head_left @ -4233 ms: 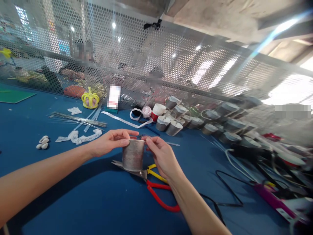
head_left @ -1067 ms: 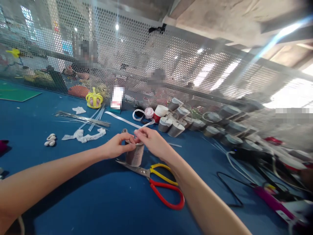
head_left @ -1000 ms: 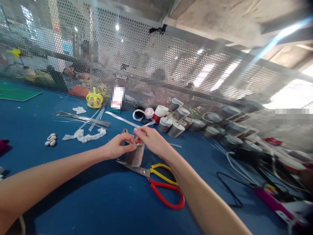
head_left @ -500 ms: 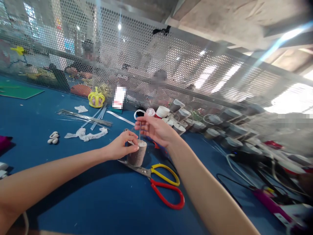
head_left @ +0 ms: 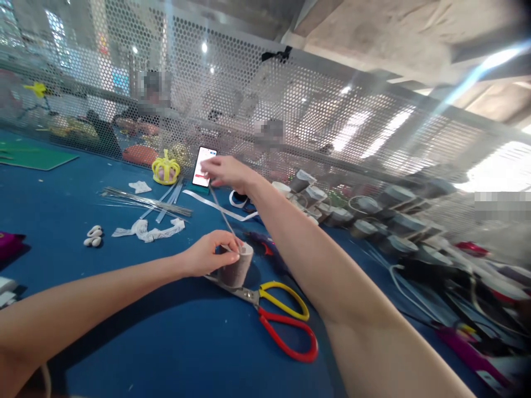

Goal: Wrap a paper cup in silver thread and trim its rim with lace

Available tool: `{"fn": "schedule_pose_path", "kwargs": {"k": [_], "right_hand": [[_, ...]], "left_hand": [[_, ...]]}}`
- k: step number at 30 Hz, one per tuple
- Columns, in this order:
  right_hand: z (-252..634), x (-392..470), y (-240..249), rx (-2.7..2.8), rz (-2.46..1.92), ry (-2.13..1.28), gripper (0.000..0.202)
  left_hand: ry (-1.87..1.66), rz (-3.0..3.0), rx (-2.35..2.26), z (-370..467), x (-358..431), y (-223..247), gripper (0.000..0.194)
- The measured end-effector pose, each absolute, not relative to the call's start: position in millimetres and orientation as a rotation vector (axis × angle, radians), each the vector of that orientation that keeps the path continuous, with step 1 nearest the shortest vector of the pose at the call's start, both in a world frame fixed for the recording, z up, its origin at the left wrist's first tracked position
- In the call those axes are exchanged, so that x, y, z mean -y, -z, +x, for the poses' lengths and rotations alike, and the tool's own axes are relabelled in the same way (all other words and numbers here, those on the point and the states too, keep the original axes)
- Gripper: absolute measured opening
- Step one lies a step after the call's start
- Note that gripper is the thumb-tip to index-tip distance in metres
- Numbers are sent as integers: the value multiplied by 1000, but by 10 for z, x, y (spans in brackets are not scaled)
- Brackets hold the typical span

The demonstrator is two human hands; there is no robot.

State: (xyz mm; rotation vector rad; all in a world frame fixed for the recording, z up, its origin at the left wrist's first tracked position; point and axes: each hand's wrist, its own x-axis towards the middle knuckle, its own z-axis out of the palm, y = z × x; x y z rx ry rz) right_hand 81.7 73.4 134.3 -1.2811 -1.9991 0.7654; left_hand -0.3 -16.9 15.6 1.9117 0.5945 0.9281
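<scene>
My left hand (head_left: 215, 252) is closed at the rim of a small grey pot (head_left: 236, 272), thumb and fingers pressed by its pale top. A thin grey stick (head_left: 223, 213) rises from the pot and leans left. My right hand (head_left: 226, 172) reaches over a lit phone (head_left: 200, 172), fingers stretched out in front of its screen. The stick's upper end comes close under those fingers; whether they touch it, I cannot tell. Scissors (head_left: 249, 296) with a yellow and a red handle lie against the pot's base, their blade tips hidden behind the left hand and pot.
Thin wires (head_left: 145, 202), crumpled white strips (head_left: 149, 229) and a yellow crown-shaped piece (head_left: 166, 168) lie at the left. Several grey pots (head_left: 365, 228) are piled at the right, by cables. A perforated metal screen (head_left: 232, 94) stands behind the table.
My right hand has moved from above the pot, left and away from me to the phone. The stick, upright before, now leans left. My left hand stays at the pot.
</scene>
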Motion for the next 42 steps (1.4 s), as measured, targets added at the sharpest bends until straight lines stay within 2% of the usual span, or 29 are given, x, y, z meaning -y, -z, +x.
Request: {"fn": "schedule_pose_path", "kwargs": {"k": [4, 8, 10, 15, 19, 22, 25, 33, 39, 42], "right_hand": [[1054, -625, -1181, 2076, -1406, -688, 10], [1692, -459, -947, 1988, -1578, -492, 18], [2036, -319, -774, 1940, -1678, -448, 15], [2540, 32, -231, 1793, -1817, -492, 28], [2586, 140, 22, 1634, -1801, -526, 20], [2525, 228, -25, 1492, -1751, -553, 12], [2406, 404, -214, 1373, -1671, -641, 21], [2011, 861, -558, 1347, -1557, -836, 29], [1997, 979, -440, 1567, -1657, -614, 27], [2054, 1015, -425, 1705, -1633, -524, 19]], "left_hand": [[-926, 1909, -589, -2, 169, -152, 6], [-901, 1920, -556, -22, 175, -162, 8], [-894, 1926, -575, -32, 183, -174, 9], [-858, 1916, -629, -42, 194, -187, 9], [-854, 1846, -644, -45, 178, -156, 6], [-869, 1796, -656, -45, 153, -114, 8], [-899, 1741, -651, -37, 128, -69, 11], [-970, 1640, -616, -2, 104, 13, 16], [-974, 1612, -652, 6, 114, 2, 15], [-977, 1600, -668, 14, 119, -10, 14]]}}
